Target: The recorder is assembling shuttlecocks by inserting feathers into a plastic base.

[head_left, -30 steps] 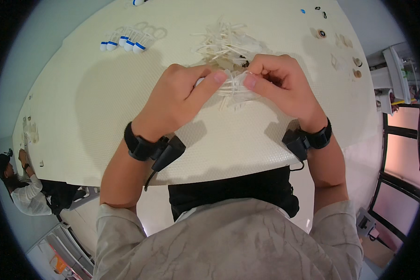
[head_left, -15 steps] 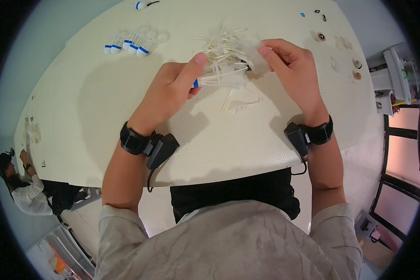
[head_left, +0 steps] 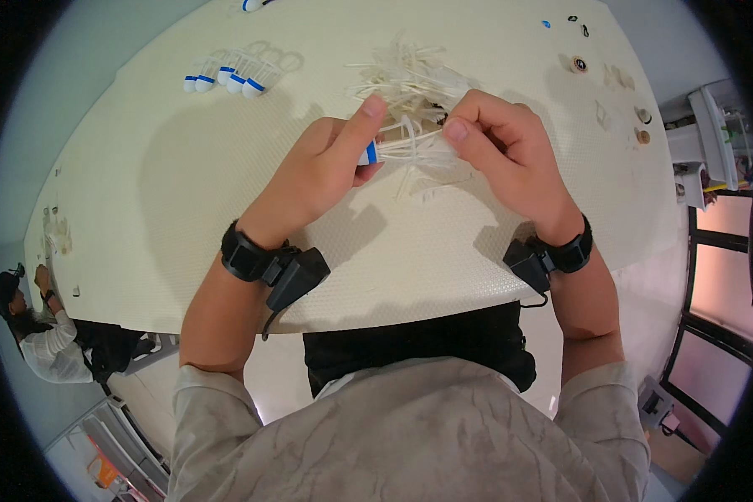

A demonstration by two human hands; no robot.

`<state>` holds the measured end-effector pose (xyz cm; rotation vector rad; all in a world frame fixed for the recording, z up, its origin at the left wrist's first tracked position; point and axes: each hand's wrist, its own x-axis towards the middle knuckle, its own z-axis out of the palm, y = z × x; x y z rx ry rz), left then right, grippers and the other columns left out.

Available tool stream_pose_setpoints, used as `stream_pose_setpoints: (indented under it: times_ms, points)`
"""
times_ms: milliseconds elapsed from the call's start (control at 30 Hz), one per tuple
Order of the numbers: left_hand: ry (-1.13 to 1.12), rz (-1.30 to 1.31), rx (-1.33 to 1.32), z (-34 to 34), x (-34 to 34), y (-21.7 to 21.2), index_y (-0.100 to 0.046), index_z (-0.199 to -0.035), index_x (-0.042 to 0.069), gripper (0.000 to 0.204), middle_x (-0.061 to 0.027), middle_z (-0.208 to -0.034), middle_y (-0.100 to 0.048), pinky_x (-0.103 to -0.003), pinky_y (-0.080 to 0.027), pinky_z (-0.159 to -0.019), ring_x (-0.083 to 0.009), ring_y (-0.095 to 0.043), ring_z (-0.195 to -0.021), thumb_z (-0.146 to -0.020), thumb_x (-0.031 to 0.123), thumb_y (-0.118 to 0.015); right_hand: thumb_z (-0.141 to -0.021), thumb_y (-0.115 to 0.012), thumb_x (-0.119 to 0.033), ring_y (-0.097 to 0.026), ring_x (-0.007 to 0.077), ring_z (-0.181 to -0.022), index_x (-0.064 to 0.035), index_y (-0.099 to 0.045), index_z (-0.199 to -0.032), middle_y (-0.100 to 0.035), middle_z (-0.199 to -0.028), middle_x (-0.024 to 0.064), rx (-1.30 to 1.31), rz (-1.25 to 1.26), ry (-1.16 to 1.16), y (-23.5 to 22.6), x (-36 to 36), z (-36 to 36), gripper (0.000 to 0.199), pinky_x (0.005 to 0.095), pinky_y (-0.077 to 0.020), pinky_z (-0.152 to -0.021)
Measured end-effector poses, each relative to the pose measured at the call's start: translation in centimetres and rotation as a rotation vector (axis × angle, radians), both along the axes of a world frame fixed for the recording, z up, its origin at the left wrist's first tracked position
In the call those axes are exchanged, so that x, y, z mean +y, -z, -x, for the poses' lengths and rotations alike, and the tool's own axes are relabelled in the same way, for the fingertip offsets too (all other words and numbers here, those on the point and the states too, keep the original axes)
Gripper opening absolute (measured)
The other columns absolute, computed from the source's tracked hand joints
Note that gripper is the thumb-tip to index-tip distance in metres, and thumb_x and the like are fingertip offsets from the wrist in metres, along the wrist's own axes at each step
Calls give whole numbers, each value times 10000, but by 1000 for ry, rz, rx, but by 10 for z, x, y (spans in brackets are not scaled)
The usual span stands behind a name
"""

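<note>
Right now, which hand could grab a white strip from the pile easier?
Probably the right hand: it's by the pile, seemingly pinching just a thin strip; the left hand, also close, grips the blue-and-white piece.

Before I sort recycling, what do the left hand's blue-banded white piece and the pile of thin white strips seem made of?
Blue-banded white piece: probably smooth, hard plastic, its colours even. Thin white strips: perhaps flexible matte plastic, since some curve; paper possible.

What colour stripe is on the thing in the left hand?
The stripe is blue, best seen in the head view.
</note>
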<state>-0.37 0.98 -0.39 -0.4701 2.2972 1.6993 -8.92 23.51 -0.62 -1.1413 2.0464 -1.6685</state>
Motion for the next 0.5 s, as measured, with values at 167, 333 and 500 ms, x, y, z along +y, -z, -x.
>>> stream_pose_setpoints:
  times_ms: [167, 333, 500]
  points:
    - [0, -1, 373, -2, 14, -4, -647, -863, -17, 535, -35, -623, -514, -276, -383, -592, -120, -435, -571, -1052, 456, -483, -1021, -609, -168, -374, 48, -614, -6, -600, -881, -458, -664, -48, -137, 48, 24, -6, 0, 0, 214, 238, -327, -551]
    - [84, 107, 474, 0, 11, 3, -655, -900, -20, 424, -54, -600, -527, -291, -373, -545, -123, -450, -544, -1051, 351, -514, -1035, -581, -184, -377, 68, -612, 5, -590, -885, -444, -646, -12, -58, -39, 75, -1, -1, 4, 241, 257, -336, -561]
    - [46, 149, 508, -1, 12, 7, -644, -881, -25, 418, -81, -584, -542, -310, -371, -521, -137, -467, -518, -1053, 329, -502, -1037, -575, -185, -374, 77, -612, 8, -584, -885, -441, -642, 1, -74, -61, 88, -4, -3, 0, 246, 262, -336, -566]
